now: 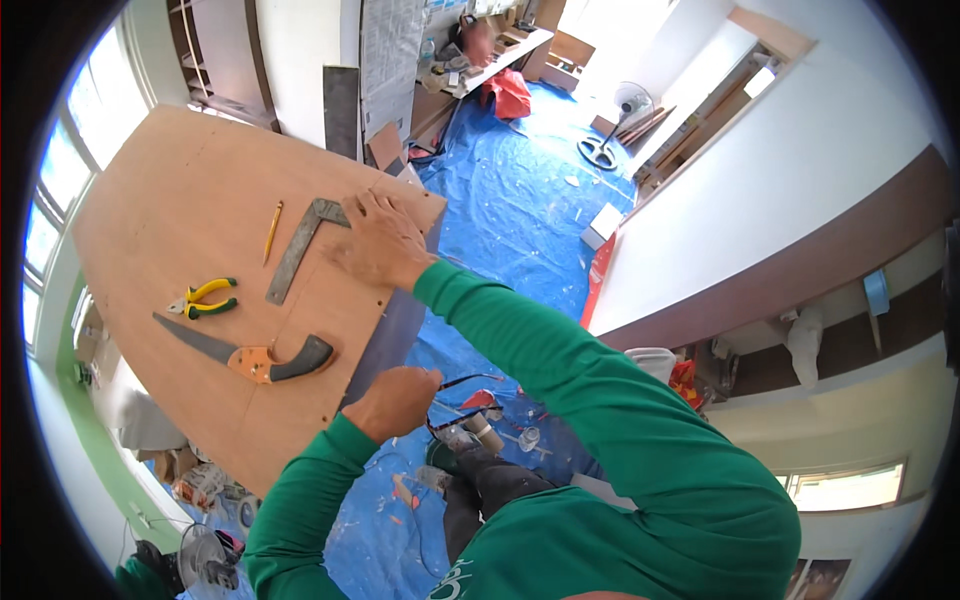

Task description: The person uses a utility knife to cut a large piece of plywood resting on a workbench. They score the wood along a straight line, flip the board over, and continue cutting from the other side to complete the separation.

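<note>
My right hand (pixel 385 240) rests on the plywood board (pixel 180 380), fingers spread over the short arm of a metal square (pixel 292 258). My left hand (pixel 395 400) is closed at the board's near right edge, holding what looks like black-framed glasses (pixel 466 418). A yellow pencil (pixel 272 232) lies left of the square. Yellow-and-green pliers (pixel 208 300) and a handsaw with an orange-and-black handle (pixel 280 360) lie nearer on the board.
A blue tarp (pixel 510 200) covers the floor, with scattered debris below the board. A standing fan (pixel 625 105), a white wall (pixel 760 200) and a shelf recess (pixel 840 330) are to the right. A person (pixel 465 45) is in the background among clutter.
</note>
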{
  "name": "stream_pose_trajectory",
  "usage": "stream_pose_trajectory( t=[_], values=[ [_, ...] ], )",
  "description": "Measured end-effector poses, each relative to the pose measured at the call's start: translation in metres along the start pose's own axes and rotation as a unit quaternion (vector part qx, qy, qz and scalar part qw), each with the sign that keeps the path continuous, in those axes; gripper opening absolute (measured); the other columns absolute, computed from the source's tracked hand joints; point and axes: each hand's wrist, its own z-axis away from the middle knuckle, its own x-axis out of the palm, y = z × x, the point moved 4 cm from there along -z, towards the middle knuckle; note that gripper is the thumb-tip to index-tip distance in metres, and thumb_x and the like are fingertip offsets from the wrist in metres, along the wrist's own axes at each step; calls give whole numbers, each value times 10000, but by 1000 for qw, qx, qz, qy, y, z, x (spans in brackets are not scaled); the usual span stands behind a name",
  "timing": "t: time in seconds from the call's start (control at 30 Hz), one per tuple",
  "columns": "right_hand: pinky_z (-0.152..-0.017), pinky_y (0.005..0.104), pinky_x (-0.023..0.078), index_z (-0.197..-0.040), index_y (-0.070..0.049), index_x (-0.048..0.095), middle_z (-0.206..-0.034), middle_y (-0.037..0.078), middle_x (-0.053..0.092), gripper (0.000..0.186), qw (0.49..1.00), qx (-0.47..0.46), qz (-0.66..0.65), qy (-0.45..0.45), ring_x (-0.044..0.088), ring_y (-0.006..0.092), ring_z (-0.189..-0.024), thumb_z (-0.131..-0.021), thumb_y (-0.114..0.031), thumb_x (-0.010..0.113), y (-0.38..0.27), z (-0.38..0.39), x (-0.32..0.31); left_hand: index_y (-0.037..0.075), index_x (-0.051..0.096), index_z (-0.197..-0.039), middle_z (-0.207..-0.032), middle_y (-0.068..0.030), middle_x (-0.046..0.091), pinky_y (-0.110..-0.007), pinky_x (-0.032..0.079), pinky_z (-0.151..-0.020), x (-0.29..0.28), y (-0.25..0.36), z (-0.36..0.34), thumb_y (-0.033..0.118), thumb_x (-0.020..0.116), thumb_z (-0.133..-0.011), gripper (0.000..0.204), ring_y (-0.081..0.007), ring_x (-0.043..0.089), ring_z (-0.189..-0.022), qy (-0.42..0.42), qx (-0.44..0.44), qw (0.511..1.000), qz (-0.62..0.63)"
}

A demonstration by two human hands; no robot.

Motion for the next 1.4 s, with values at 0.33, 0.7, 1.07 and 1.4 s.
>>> stream_pose_trajectory(
  t=[0.33,0.7,1.07,1.4],
  values=[
    [-1238,530,369,-1476,39,558,-1538,256,542,600,1000,2,-11,15,493,453,-1449,-1036,-359,641,11,-10,3,22,648,-997,-883,-210,729,-568,581,-758,-6,-8,-5,97,712,-895,142,-440,736,-881,-11,54,997,60],
    [-1237,509,372,-1452,40,573,-1530,239,553,527,1000,15,14,21,495,423,-1458,-1044,-290,631,7,-12,6,14,667,-1052,-895,-194,762,-520,628,-695,-4,-10,-3,103,671,-919,160,-397,780,-836,29,0,998,58],
    [-1235,512,383,-1445,26,585,-1538,216,561,504,999,22,33,28,510,419,-1452,-1034,-259,649,1,-12,2,75,670,-910,-822,-120,738,-410,629,-686,-19,-3,6,110,708,-910,52,-284,780,-798,107,-33,994,15],
    [-1238,504,384,-1439,43,593,-1535,233,569,512,998,24,43,29,506,406,-1468,-1038,-271,645,-2,-12,-1,39,669,-970,-850,-164,755,-467,628,-684,-18,-6,5,223,765,-914,215,-338,786,-804,97,-25,994,38]
  ],
)
